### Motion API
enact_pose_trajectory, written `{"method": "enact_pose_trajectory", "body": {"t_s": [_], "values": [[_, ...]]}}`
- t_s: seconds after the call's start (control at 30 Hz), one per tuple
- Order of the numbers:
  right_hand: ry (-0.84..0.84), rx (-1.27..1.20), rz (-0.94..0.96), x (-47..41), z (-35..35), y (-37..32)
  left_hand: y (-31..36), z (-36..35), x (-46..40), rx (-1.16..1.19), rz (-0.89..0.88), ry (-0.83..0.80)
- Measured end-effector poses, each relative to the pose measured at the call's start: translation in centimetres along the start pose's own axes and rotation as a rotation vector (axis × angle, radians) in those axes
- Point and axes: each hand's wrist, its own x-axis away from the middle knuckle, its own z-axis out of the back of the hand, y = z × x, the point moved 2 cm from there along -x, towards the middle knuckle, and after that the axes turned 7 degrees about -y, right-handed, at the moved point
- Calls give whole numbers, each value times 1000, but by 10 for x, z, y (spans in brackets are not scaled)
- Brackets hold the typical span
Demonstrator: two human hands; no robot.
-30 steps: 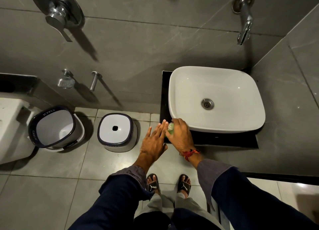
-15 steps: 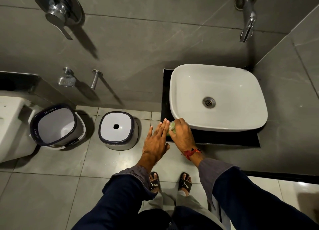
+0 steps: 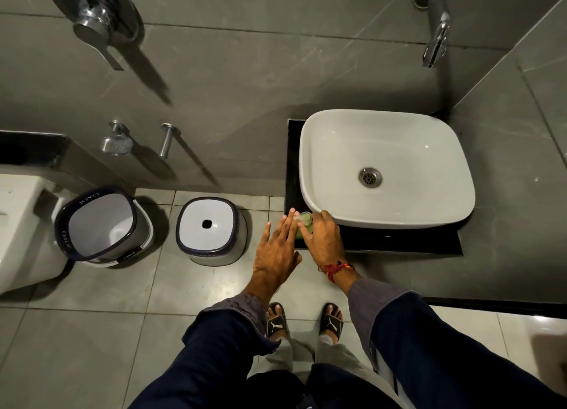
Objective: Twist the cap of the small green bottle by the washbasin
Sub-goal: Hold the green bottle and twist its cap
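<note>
The white washbasin (image 3: 386,166) overhangs the black desk (image 3: 399,243), leaving only a narrow front strip. The left corner is crowded by both hands; little room seems left there. Floor (image 3: 92,332) below lies open.

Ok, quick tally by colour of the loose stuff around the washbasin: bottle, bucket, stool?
Green: 1, the small bottle held by the right hand
White with dark rim: 2, the bucket and the stool
Total: 3

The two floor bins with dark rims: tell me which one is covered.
The bin nearer the washbasin, the one with the flat white lid and small dark centre hole. The other bin by the toilet stands open, showing its pale inside.
</note>
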Motion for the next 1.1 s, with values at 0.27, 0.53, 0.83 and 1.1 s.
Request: {"method": "enact_pose_trajectory", "body": {"t_s": [0.27,0.53,0.83,1.1], "values": [[-2,17,34,5,-4,-4,-2,1,1,10,-15,-4],[2,57,-45,11,-10,-8,-9,-1,2,20,-19,5],[76,-7,172,28,-1,5,-5,1,4,36,-20,17],[-37,449,369,33,-2,-3,4,2,6,62,2,-15]]}}
